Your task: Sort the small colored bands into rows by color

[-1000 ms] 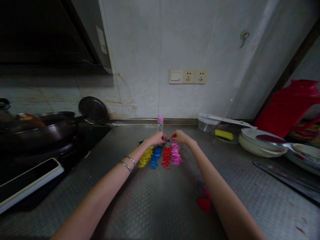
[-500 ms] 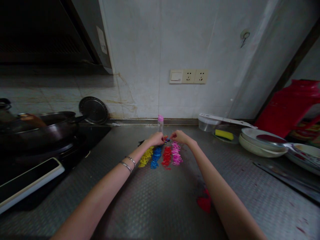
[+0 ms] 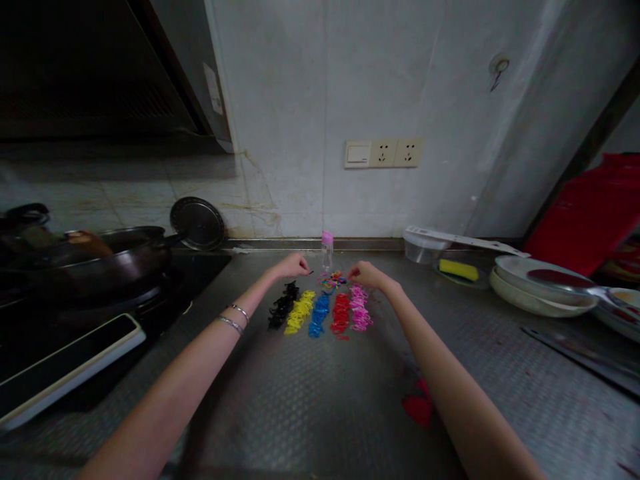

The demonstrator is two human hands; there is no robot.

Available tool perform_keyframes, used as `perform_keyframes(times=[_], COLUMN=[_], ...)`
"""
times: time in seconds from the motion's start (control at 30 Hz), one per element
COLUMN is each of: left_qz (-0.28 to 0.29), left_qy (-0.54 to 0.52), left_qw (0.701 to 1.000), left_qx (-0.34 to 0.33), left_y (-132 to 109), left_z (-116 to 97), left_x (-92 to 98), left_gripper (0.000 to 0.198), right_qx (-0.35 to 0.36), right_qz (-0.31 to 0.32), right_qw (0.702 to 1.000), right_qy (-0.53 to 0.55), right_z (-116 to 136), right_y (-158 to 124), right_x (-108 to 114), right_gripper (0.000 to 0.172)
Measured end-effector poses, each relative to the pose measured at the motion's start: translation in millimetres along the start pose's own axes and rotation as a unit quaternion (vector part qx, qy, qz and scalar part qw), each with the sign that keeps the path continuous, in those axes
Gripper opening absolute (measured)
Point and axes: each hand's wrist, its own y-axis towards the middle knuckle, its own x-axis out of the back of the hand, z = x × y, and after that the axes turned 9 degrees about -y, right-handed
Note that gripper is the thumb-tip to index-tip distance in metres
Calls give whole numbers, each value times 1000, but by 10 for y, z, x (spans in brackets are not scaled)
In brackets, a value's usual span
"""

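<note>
Small elastic bands lie sorted in rows on the metal counter [image 3: 310, 400]: black [image 3: 281, 308], yellow [image 3: 300, 311], blue [image 3: 320, 313], red [image 3: 341, 313] and pink [image 3: 361, 307]. Behind the rows sits a little mixed-colour heap [image 3: 332, 280]. My left hand [image 3: 293, 267] is pinched on a small dark band above the far end of the black row. At the right edge of the mixed heap, my right hand [image 3: 364, 273] has its fingers pinched together; what it holds is too small to name. A small clear bottle with a pink cap [image 3: 327, 248] stands by the wall.
A dark wok [image 3: 107, 257] and a round lid [image 3: 197, 223] sit on the stove at left. At right are a clear container [image 3: 423, 247], a yellow sponge [image 3: 459, 269], stacked white plates [image 3: 540, 283] and a red stool [image 3: 590, 213]. A red scrap [image 3: 419, 408] lies near my right forearm.
My left hand has moved left, away from my right hand, to above the black row. The black row, hidden before, now shows. The view shifted slightly.
</note>
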Motion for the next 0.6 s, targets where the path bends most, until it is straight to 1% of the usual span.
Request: perform_keyframes(times=[0.07,0.13,0.23,0.37,0.4,0.47,0.53,0.6], left_qz=[6,11,12,-5,-22,-79,-147,-199], left_qy=[29,52,51,-28,-52,-94,-126,-154], left_qw=[999,998,998,999,998,991,977,961], left_qx=[26,41,46,41,42,57,86,112], left_y=[-79,-143,-203,-257,-274,-321,-382,-452], left_z=[120,231,366,505,541,620,707,786], left_x=[130,205,224,193,188,176,149,98], left_gripper=[22,21,19,15,15,17,20,24], right_qx=[3,3,1,17,21,24,20,19], right_qz=[1,4,9,10,9,9,13,15], right_qw=[1000,1000,1000,1000,1000,1000,1000,1000], right_qy=[1,4,7,7,7,8,9,8], right_z=[-2,-4,-5,7,12,24,37,59], right_y=[6,14,24,20,17,12,12,19], right_x=[-11,-24,-44,-57,-57,-59,-67,-83], right_gripper=[26,26,24,21,21,22,23,23])
